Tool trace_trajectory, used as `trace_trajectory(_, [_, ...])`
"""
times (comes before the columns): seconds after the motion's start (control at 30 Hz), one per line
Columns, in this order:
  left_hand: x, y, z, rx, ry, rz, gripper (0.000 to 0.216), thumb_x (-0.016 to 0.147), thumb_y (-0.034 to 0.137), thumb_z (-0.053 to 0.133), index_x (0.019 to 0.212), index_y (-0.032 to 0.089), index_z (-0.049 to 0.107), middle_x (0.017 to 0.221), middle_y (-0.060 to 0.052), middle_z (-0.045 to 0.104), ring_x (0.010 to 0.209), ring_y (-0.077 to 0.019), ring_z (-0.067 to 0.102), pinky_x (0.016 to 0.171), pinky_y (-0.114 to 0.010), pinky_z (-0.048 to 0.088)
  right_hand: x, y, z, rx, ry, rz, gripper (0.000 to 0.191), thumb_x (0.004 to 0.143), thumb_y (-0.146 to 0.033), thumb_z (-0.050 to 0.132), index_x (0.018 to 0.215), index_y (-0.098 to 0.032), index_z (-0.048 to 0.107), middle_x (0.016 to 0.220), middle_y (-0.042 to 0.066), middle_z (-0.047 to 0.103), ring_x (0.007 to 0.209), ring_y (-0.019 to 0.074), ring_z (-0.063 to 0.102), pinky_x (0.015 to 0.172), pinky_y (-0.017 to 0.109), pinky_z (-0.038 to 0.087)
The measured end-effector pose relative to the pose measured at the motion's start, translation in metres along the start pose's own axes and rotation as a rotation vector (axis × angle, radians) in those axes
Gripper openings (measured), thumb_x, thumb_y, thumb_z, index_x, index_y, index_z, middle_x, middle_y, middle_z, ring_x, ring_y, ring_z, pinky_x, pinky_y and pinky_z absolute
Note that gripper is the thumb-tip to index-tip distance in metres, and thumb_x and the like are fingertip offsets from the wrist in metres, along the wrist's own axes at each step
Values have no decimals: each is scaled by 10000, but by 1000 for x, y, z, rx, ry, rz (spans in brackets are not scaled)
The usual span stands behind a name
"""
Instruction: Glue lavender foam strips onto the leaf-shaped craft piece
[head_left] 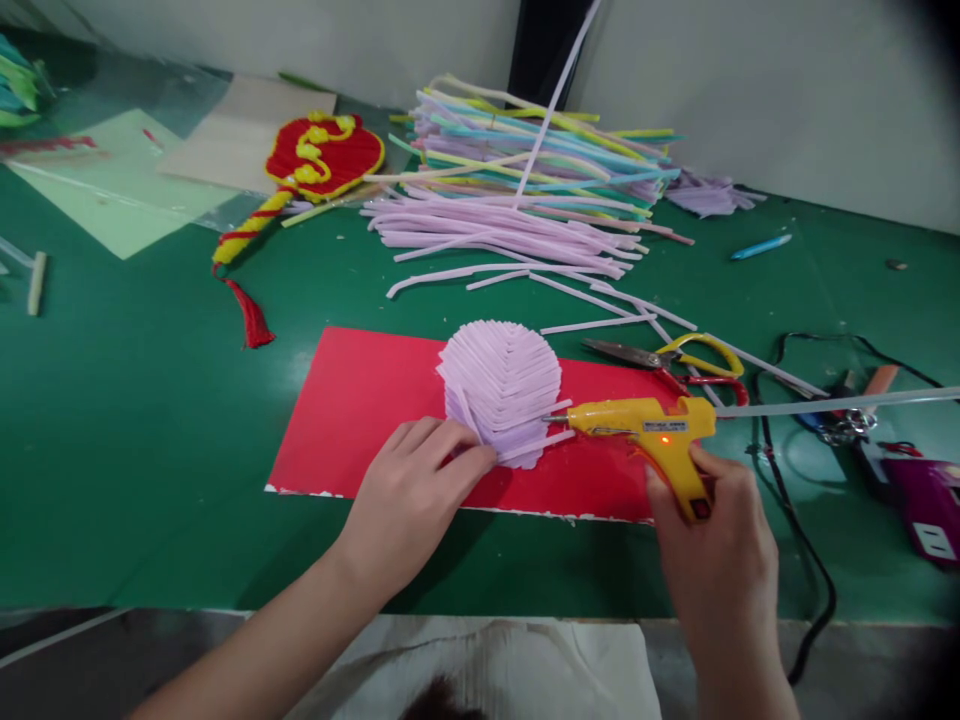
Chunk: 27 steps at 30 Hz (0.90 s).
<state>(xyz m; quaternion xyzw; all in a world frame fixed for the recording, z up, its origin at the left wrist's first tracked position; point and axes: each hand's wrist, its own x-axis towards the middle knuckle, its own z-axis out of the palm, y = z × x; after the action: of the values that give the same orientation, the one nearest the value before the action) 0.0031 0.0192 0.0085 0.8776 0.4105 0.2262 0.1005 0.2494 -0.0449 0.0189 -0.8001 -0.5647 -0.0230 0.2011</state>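
Observation:
A rounded lilac piece [502,370], covered with pipe cleaners laid in a V pattern, lies on a red sheet [360,400]. My left hand [420,480] has its thumb and fingers closed at the lower left edge of this piece, holding it down; the fingertips are partly hidden. My right hand [720,540] is wrapped around the handle of a yellow hot glue gun [637,420]. The gun's small light glows orange, and its nozzle is at the lower right of the lilac piece, among pipe cleaner ends that stick out. A long glue stick [840,402] extends from its back.
Scissors [675,358] lie beyond the glue gun. Loose lilac pipe cleaners [510,235] and a multicoloured pile [540,150] lie at the back. A red and yellow fan [322,155] rests back left. At right are a black cord [787,500] and a purple box [922,500].

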Motion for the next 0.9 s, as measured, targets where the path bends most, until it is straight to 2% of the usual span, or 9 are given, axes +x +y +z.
trace_trajectory(0.43, [-2, 0, 0, -5, -5, 0, 156, 876, 102, 530, 974, 199, 603, 942, -25, 626, 824, -172, 539, 701, -309, 421, 1, 2, -1, -23, 17, 7, 311, 846, -418, 516, 1063, -195, 518, 1064, 116, 633, 950, 285, 625, 534, 297, 403])
trace_trajectory(0.57, [-2, 0, 1, -35, 27, -10, 144, 873, 96, 534, 952, 193, 605, 962, -29, 620, 842, -169, 552, 705, -302, 430, 3, 7, -2, -55, 31, 108, 415, 807, -489, 551, 1102, -199, 527, 1073, 118, 636, 945, 307, 622, 583, 333, 436])
trace_trajectory(0.67, [-1, -1, 2, -54, 36, -10, 130, 876, 101, 532, 945, 185, 603, 976, -29, 620, 858, -167, 560, 720, -301, 441, 12, 17, -3, -100, 50, 267, 563, 723, -564, 624, 1143, -200, 530, 1064, 126, 636, 912, 325, 617, 649, 401, 470])
trace_trajectory(0.73, [-1, -1, 2, -53, 41, -7, 126, 880, 100, 523, 939, 178, 603, 983, -32, 623, 861, -165, 565, 723, -302, 446, 19, 28, -2, -111, 116, 314, 648, 676, -598, 652, 1163, -189, 530, 1044, 132, 633, 900, 336, 609, 691, 448, 482])
trace_trajectory(0.8, [0, -1, 3, -47, 42, -4, 128, 880, 96, 518, 932, 172, 606, 1003, -36, 628, 861, -164, 568, 720, -305, 447, 27, 41, 2, -118, 185, 314, 647, 700, -610, 623, 1177, -184, 527, 1045, 133, 620, 920, 344, 596, 738, 480, 482])
trace_trajectory(0.9, [0, 1, 1, -55, 45, 16, 125, 881, 101, 519, 925, 168, 614, 1043, -40, 642, 856, -158, 575, 722, -308, 450, 35, 60, 6, -124, 152, 336, 597, 723, -616, 599, 1127, -179, 555, 987, 128, 608, 948, 360, 581, 780, 502, 472])
